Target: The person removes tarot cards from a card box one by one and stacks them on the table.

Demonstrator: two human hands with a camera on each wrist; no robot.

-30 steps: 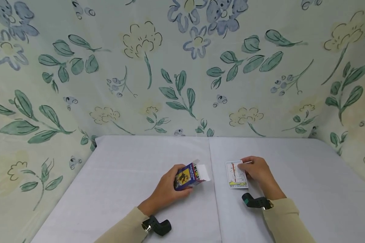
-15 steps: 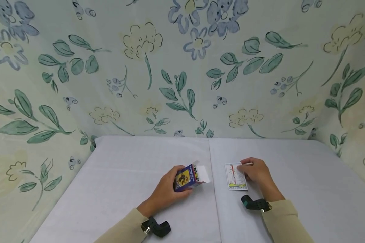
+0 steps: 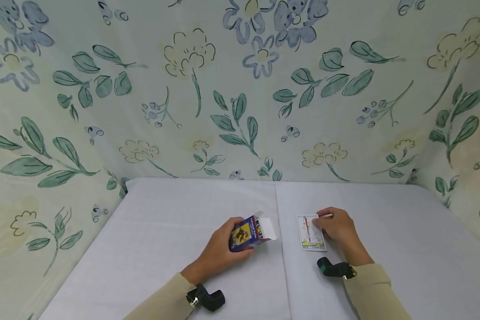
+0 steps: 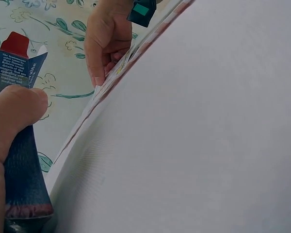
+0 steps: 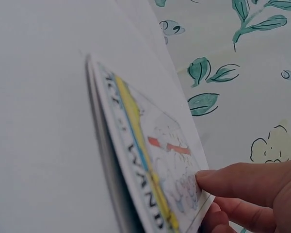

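Observation:
My left hand (image 3: 216, 253) grips a dark blue tarot card box (image 3: 242, 236) with a yellow picture on its front. The box is tilted, its white end flap (image 3: 267, 228) stands out to the right, and coloured card edges show in the mouth. In the left wrist view the thumb (image 4: 26, 104) lies across the box's printed side. To the right, my right hand (image 3: 338, 224) pinches the upper right edge of the Ace of Wands tarot card (image 3: 310, 240), face up at the white cloth. Close up, the card (image 5: 169, 145) shows more than one layer along its edge.
A white cloth (image 3: 164, 222) covers the table, with a crease running front to back between the two hands. Floral fabric (image 3: 240, 89) hangs behind and at both sides. Black wrist cameras (image 3: 208, 298) sit over beige sleeves (image 3: 376, 289).

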